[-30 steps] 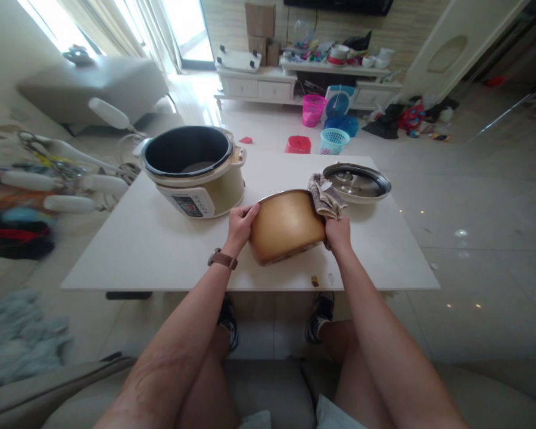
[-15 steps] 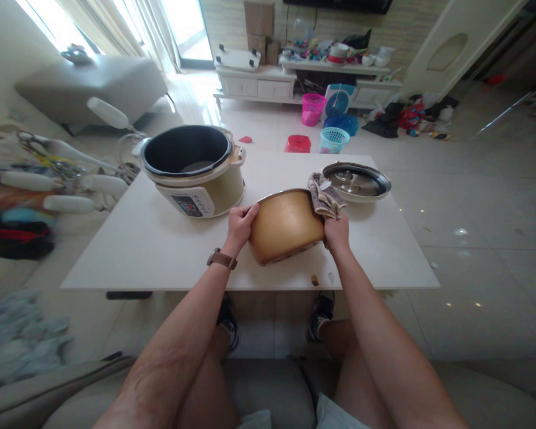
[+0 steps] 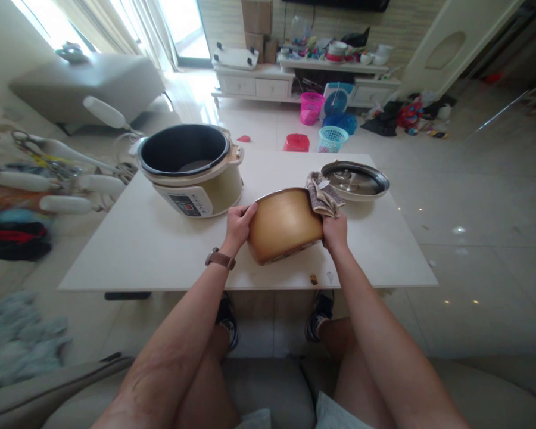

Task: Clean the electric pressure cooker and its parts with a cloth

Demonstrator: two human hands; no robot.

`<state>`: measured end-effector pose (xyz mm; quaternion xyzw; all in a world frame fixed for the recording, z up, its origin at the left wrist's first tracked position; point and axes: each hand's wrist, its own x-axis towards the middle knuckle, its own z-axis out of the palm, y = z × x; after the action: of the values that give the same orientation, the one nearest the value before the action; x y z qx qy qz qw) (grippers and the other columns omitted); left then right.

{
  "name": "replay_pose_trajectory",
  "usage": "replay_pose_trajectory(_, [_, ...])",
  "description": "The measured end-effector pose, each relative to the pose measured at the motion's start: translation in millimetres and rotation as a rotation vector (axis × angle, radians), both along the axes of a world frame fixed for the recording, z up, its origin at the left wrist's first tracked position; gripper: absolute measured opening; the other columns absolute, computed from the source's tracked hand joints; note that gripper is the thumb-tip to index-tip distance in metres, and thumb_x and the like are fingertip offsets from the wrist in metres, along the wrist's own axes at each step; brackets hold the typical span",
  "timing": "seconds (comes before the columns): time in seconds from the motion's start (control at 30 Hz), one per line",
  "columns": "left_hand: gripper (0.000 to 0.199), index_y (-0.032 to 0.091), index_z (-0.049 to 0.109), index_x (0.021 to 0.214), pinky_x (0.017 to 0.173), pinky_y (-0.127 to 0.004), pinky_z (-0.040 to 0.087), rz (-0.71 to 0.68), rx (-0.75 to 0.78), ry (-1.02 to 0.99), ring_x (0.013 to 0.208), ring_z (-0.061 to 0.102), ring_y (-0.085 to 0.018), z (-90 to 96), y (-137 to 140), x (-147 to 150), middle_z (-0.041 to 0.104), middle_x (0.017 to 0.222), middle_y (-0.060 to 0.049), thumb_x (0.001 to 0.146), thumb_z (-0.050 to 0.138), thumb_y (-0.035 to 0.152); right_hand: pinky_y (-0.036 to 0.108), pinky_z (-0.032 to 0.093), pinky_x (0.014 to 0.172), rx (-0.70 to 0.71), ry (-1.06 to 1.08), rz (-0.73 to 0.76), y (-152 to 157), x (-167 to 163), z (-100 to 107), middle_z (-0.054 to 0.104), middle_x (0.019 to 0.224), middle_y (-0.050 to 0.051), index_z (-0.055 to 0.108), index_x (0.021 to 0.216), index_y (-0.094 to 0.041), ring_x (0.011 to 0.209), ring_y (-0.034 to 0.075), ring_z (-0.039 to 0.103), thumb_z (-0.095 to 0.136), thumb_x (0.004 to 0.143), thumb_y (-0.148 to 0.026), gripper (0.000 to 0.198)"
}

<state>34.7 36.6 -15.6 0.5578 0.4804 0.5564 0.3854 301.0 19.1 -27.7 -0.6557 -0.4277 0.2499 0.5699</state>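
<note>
A gold-coloured inner pot [image 3: 286, 225] is tilted between my two hands, its outer wall toward me and its inside hidden. My left hand [image 3: 240, 227] grips its left side, thumb near the rim. On the other side my right hand [image 3: 335, 231] is closed on the pot, with a grey-brown cloth [image 3: 324, 196] draped over the rim above the fingers. The rice cooker body [image 3: 223, 185] stands lidless at the left, dark inside, its control panel facing me. Behind the cloth lies a round metal lid [image 3: 361, 180].
All this is on a white table [image 3: 152, 256], which has small stickers near its front edge. Beyond it on the floor are a pink basket [image 3: 311, 110], a light-blue basket [image 3: 333, 140] and a red stool [image 3: 296, 143]. White-handled items [image 3: 65, 205] hang blurred at the left.
Almost nothing differs. The whole view has shifted very slightly, while the pot stays tilted in both hands.
</note>
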Motion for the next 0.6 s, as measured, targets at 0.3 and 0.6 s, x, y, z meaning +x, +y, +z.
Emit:
replay_pose_trajectory(0.3, [0.072, 0.023, 0.027, 0.052, 0.053, -0.032, 0.010, -0.007, 0.008, 0.016, 0.054, 0.017, -0.010, 0.4, -0.3, 0.1, 0.020, 0.055, 0.004, 0.084, 0.068, 0.072, 0.051, 0.054, 0.110, 0.003, 0.012, -0.008, 0.9, 1.0, -1.8, 0.084, 0.113, 0.011, 0.083, 0.105, -0.020, 0.115, 0.033, 0.075, 0.073, 0.080, -0.042, 0.035])
replay_pose_trajectory(0.6, [0.073, 0.023, 0.027, 0.051, 0.053, -0.033, 0.010, 0.012, -0.011, -0.014, 0.055, 0.017, -0.010, 0.4, -0.7, 0.5, 0.020, 0.055, 0.004, 0.080, 0.073, 0.072, 0.051, 0.053, 0.111, 0.003, -0.003, -0.005, 0.2, 0.3, 0.2, 0.085, 0.109, 0.011, 0.083, 0.105, -0.021, 0.116, 0.034, 0.074, 0.072, 0.081, -0.044, 0.035])
